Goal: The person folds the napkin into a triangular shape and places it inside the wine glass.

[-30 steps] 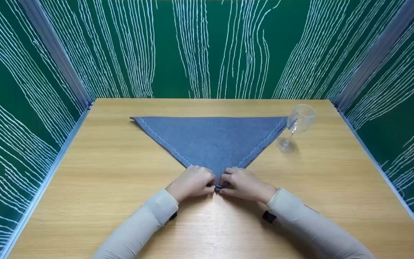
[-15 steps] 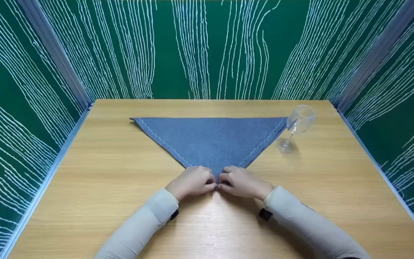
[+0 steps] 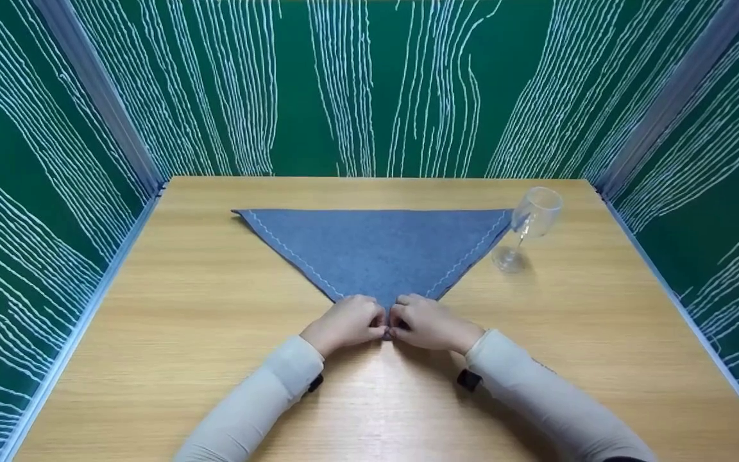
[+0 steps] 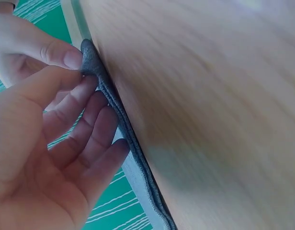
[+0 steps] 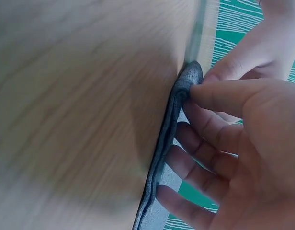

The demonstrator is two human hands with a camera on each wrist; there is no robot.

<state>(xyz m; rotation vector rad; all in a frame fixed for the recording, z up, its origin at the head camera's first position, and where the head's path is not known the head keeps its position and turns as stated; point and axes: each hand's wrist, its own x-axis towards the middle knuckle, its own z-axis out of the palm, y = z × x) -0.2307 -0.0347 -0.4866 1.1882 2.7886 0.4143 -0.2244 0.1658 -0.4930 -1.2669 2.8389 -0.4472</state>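
Note:
A grey-blue cloth napkin [image 3: 376, 250], folded into a triangle, lies on the table with its long edge at the back and a corner toward the person. Light wavy stitching runs along its two slanted sides. At the near corner the left hand [image 3: 351, 322] pinches the cloth between thumb and index finger. The right hand [image 3: 432, 323] pinches the same corner from the other side, thumbs almost meeting. In the left wrist view, the layered cloth edge [image 4: 119, 106] rises into a small turned-up tip by the thumbs. The right wrist view shows that edge [image 5: 162, 139] beside the other fingertips.
A clear stemmed glass [image 3: 536, 212] stands by the napkin's right corner, overlapping it in the head view. The wooden table [image 3: 170, 308] is bounded by green walls [image 3: 382, 83] with white wavy lines behind and at both sides.
The dark bunched bit of cloth seen between the thumbs is now mostly covered. The right hand has shifted slightly left, bringing the thumbs closer together. Napkin and glass lie as before.

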